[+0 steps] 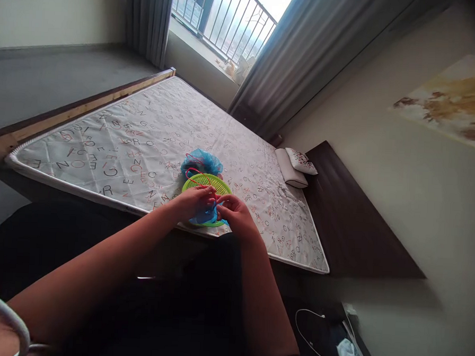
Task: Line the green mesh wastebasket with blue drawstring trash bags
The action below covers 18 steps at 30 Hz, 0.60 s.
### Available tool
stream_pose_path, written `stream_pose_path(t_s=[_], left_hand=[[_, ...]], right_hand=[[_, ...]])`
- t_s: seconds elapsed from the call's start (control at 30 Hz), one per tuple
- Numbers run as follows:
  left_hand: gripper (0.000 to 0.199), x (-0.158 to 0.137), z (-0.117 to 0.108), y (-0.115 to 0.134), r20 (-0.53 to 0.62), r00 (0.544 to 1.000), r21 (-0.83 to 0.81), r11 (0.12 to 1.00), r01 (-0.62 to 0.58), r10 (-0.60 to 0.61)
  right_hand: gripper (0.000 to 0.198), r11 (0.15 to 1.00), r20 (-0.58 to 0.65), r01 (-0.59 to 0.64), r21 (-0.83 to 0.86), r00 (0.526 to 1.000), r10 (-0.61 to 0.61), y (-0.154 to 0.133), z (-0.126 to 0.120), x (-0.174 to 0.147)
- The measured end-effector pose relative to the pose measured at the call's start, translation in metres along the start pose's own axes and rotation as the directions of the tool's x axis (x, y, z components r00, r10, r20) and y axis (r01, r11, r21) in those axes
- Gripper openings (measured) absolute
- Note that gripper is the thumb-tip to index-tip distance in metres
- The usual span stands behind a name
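Observation:
A yellow-green mesh basket (222,184) sits near the bed's close edge. My left hand (196,201) and my right hand (237,214) meet over it, fingertips almost touching. Both have their fingers closed in a pinch on a thin red cord (193,170), which loops out behind my left hand. Below the fingers, crumpled blue plastic (207,215) lies within the basket, partly covered by my hands. Just behind the basket rests a translucent blue plastic bag (206,159) with more red cord on it; its contents cannot be made out.
Under the basket is a letter-printed mattress (115,155) on a wooden bed frame (86,105). A bolster (289,167) and a pillow (302,161) lie by the dark headboard (354,221). At lower right, a white cable (297,330) curls near a pale cloth-like item (347,354).

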<state>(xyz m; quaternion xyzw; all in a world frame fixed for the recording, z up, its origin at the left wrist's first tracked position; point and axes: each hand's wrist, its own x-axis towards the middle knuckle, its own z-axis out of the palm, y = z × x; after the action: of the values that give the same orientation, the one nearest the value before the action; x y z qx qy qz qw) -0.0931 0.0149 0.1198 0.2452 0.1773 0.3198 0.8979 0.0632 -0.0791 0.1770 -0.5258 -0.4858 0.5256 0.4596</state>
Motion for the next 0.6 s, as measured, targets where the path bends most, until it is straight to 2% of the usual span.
stream_pose_path(t_s=[0.07, 0.13, 0.2, 0.23, 0.27, 0.33, 0.4, 0.47, 0.6], left_hand=[[0.023, 0.000, -0.001, 0.003, 0.033, 0.999, -0.018, 1.000, -0.008, 0.009], [0.025, -0.002, -0.002, 0.007, 0.044, 0.999, -0.020, 0.999, -0.025, 0.026], [0.027, -0.004, -0.002, 0.013, 0.074, 0.997, 0.011, 0.999, -0.034, 0.033], [0.027, -0.005, -0.002, 0.016, 0.102, 0.994, 0.042, 0.998, -0.036, 0.032], [0.028, -0.006, -0.002, 0.019, 0.136, 0.990, 0.081, 0.996, -0.039, 0.027], [0.030, -0.009, -0.003, 0.022, 0.201, 0.979, 0.163, 0.986, -0.046, 0.012], [0.034, -0.010, -0.005, 0.025, 0.245, 0.969, 0.244, 0.969, -0.046, -0.016], [0.037, -0.011, -0.008, 0.027, 0.251, 0.967, 0.335, 0.941, -0.046, -0.042], [0.042, -0.013, -0.010, 0.036, 0.229, 0.973, 0.518, 0.850, -0.100, -0.025]], right_hand=[[0.021, 0.999, -0.004, 0.020, -0.045, 1.000, -0.020, -0.002, 0.001, -0.001], [0.018, 0.992, -0.149, 0.087, -0.087, 0.984, -0.100, -0.005, 0.000, -0.001], [0.014, 0.974, -0.336, 0.174, -0.142, 0.917, -0.213, -0.007, -0.002, 0.001], [0.014, 0.965, -0.387, 0.203, -0.164, 0.887, -0.252, -0.007, -0.002, 0.002], [0.016, 0.960, -0.391, 0.219, -0.172, 0.879, -0.271, -0.007, -0.002, 0.004], [0.024, 0.967, -0.276, 0.217, -0.132, 0.929, -0.246, -0.007, -0.001, 0.008], [0.032, 0.983, -0.085, 0.166, -0.076, 0.981, -0.172, -0.005, 0.001, 0.012], [0.036, 0.993, 0.027, 0.100, -0.069, 0.995, -0.098, -0.001, 0.004, 0.015], [0.036, 0.993, -0.021, 0.030, -0.112, 0.999, -0.032, 0.005, 0.006, 0.015]])
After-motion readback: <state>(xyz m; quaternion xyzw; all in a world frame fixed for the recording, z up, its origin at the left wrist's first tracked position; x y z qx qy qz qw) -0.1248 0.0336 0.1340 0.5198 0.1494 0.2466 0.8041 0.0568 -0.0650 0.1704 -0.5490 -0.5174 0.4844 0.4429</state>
